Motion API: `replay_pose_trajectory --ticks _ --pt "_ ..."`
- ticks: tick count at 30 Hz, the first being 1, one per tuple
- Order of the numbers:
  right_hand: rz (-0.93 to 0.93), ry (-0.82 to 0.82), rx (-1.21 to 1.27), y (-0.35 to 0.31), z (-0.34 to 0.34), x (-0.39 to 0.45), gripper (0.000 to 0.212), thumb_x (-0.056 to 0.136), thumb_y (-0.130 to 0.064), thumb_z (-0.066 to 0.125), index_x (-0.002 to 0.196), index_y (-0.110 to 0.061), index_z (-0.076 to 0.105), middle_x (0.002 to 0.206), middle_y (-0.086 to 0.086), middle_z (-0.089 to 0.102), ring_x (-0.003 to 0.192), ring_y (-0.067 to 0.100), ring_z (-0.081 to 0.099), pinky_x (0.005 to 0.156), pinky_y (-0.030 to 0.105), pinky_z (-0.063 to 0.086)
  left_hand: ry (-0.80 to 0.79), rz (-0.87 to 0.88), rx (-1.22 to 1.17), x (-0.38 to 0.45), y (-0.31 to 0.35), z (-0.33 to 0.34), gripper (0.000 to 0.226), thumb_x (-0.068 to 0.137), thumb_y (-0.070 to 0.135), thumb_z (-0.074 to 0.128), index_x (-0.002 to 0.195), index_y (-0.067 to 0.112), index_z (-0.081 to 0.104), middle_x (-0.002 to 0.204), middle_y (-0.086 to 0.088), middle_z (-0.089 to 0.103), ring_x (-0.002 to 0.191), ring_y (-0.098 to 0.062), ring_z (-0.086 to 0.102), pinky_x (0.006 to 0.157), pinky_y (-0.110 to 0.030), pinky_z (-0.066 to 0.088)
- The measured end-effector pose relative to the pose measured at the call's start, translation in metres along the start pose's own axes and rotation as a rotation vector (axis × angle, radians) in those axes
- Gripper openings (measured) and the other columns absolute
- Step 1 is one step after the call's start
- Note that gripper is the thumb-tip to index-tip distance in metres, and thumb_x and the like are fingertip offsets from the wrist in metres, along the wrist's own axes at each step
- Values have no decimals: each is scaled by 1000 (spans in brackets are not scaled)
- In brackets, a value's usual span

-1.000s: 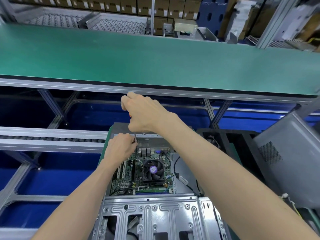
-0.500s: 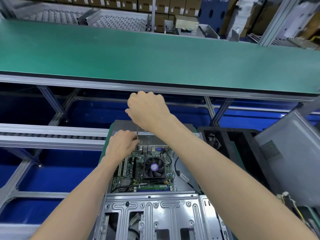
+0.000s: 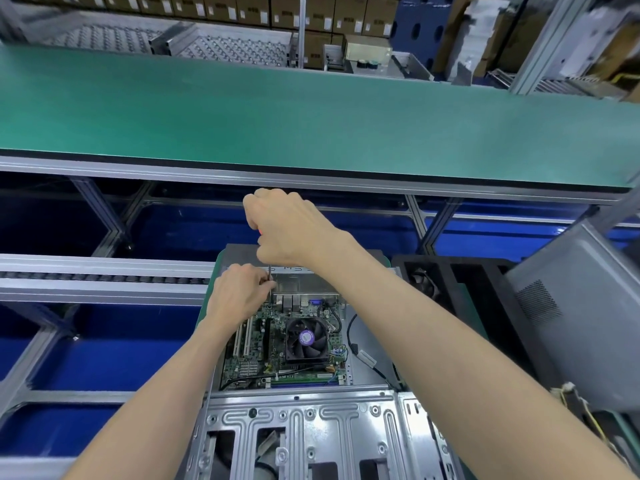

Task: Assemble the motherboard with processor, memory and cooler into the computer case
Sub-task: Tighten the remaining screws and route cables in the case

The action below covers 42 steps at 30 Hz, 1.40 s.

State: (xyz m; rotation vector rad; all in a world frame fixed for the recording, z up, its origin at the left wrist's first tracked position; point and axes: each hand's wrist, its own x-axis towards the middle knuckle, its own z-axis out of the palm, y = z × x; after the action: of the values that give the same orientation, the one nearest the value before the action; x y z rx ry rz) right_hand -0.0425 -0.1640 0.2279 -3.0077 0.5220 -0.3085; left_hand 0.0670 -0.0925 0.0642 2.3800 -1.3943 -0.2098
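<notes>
Right hand: my right hand (image 3: pixel 287 230) is closed in a fist round the red handle of a slim screwdriver (image 3: pixel 269 277), held upright above the far-left corner of the board.
Left hand: my left hand (image 3: pixel 239 296) sits below it, fingertips pinching the thin steel shaft just above its tip.
Screwdriver tip: down at the far-left corner of the board; whether it sits in a screw I cannot tell, my fingers hide it.
Motherboard: the green printed motherboard (image 3: pixel 256 362) lies flat inside the open grey sheet-metal computer case (image 3: pixel 298 420), in its far half.
Cooler: the square black cooler fan with a purple round label (image 3: pixel 306 339) is mounted right of the board's middle.
Memory: a green memory stick (image 3: pixel 304 377) lies along the board's near edge.
Surroundings: a long green conveyor belt (image 3: pixel 311 119) runs across beyond the case; a grey perforated metal panel (image 3: pixel 568 306) leans at the right.
</notes>
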Motion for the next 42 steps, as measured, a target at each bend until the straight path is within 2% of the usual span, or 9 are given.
replay_pose_trajectory --ticks 4,10,17,21,25,30,34,39,42 --pt "89 109 -144 -5 5 -1 13 96 -24 58 93 -14 50 78 -1 36 72 25 43 61 36 33 -8 34 52 0 0 0 31 91 36 64 71 13 71 58 -2 62 64 -25 58 55 -33 47" --pt "-17 -47 18 -1 -2 2 26 79 -16 65 96 -12 45 94 2 48 76 26 46 58 33 32 -29 33 83 -1 0 -1 33 94 36 61 73 12 71 57 2 54 68 -26 56 60 -36 50" --pt "51 107 -168 -1 5 3 25 92 -35 61 92 -17 44 84 0 40 71 25 41 59 35 31 -42 36 107 0 2 -1 33 95 35 60 70 15 69 55 6 48 66 -24 52 58 -34 48" --pt "-28 2 -13 4 0 2 26 81 -17 63 94 -16 41 93 0 43 70 22 40 51 28 21 -27 29 102 0 -1 0 36 94 34 60 66 12 66 52 5 48 64 -24 52 54 -33 46" --pt "83 134 -230 2 7 -1 26 99 -30 54 86 -16 38 68 -4 28 68 26 40 58 35 29 -40 70 146 1 0 2 36 95 35 57 67 16 65 52 10 45 63 -22 47 53 -31 36" --pt "-6 -5 -51 3 -2 2 33 82 -24 64 94 -16 35 80 -3 36 62 18 34 52 30 21 -51 35 147 1 0 1 35 96 35 56 68 15 65 56 6 48 65 -24 53 56 -33 43" --pt "64 101 -214 1 4 -2 22 97 -29 56 92 -14 41 67 -4 27 63 23 37 59 35 29 -50 60 171 1 1 1 35 95 35 55 67 17 65 56 6 50 64 -23 54 53 -31 39" --pt "-25 25 -86 -2 1 2 35 78 -23 69 94 -15 39 85 -2 41 66 22 39 55 33 26 -41 34 158 0 0 1 37 95 35 54 63 18 56 61 2 54 71 -25 56 59 -35 48" --pt "37 76 -133 0 5 0 26 89 -20 63 91 -14 38 71 -4 32 68 24 42 59 34 29 -46 59 189 1 0 2 37 95 35 53 65 16 62 58 4 53 65 -22 56 56 -32 44"
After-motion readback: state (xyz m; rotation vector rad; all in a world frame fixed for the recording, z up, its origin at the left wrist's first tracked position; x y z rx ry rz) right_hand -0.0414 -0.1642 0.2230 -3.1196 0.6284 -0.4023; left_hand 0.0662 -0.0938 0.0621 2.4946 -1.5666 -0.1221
